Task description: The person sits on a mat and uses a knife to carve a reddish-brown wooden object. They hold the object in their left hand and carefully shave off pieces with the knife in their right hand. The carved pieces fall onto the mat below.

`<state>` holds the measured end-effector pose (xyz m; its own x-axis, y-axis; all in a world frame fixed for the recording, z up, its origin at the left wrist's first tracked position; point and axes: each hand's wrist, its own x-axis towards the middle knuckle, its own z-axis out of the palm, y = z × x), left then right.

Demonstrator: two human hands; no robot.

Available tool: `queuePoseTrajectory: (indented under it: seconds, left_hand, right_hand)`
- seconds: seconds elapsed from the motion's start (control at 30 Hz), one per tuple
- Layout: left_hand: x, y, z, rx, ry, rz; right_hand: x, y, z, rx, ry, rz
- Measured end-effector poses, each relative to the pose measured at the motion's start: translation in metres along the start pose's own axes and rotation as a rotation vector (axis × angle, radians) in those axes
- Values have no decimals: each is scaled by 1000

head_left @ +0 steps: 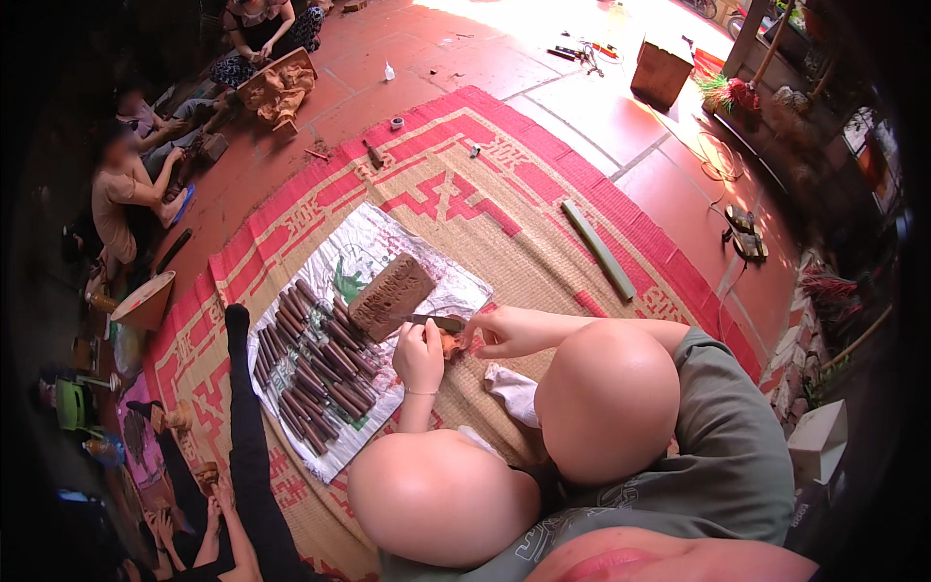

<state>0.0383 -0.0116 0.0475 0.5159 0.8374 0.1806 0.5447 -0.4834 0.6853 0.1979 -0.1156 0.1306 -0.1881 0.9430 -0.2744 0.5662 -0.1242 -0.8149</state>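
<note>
My left hand point(419, 361) is closed at the left end of a flat, dark blade-like strip point(438, 321). Just below the strip is a small orange-brown piece point(451, 343), partly hidden between my hands. My right hand point(497, 332) reaches in from the right with bent fingers apart, its fingertips close to the strip's right end and the piece; whether they touch is too small to tell. Beyond my left hand lies a brown block with a rough, pitted top point(393, 296). Many dark brown sticks point(315, 364) lie in rows on a white printed sheet point(364, 233).
A red-and-tan woven mat point(524, 242) covers the tiled floor. On it are a grey-green bar point(598, 250), a white cloth point(512, 393) and a wooden-handled tool point(372, 153). Other people sit at the left, one near a carved wooden piece point(279, 92). A wooden box point(662, 73) stands far right.
</note>
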Motion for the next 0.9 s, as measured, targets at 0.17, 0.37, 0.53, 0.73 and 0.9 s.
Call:
queuePoseTrajectory:
  seconds: [0.17, 0.37, 0.53, 0.73, 0.9]
  left_hand:
    - [5, -3, -6, 19, -10, 12]
    - [13, -11, -15, -70, -70, 11]
    - [10, -6, -16, -101, -122, 30]
    - [3, -7, -16, -38, -46, 46]
    - [10, 11, -9, -157, -133, 0]
  right_hand:
    - [59, 33, 18, -338, 35, 76]
    - [92, 76, 31, -424, 151, -141]
    - [101, 74, 29, -304, 163, -244]
    - [94, 58, 6, -144, 191, -187]
    - [85, 66, 6, 580, 442, -194]
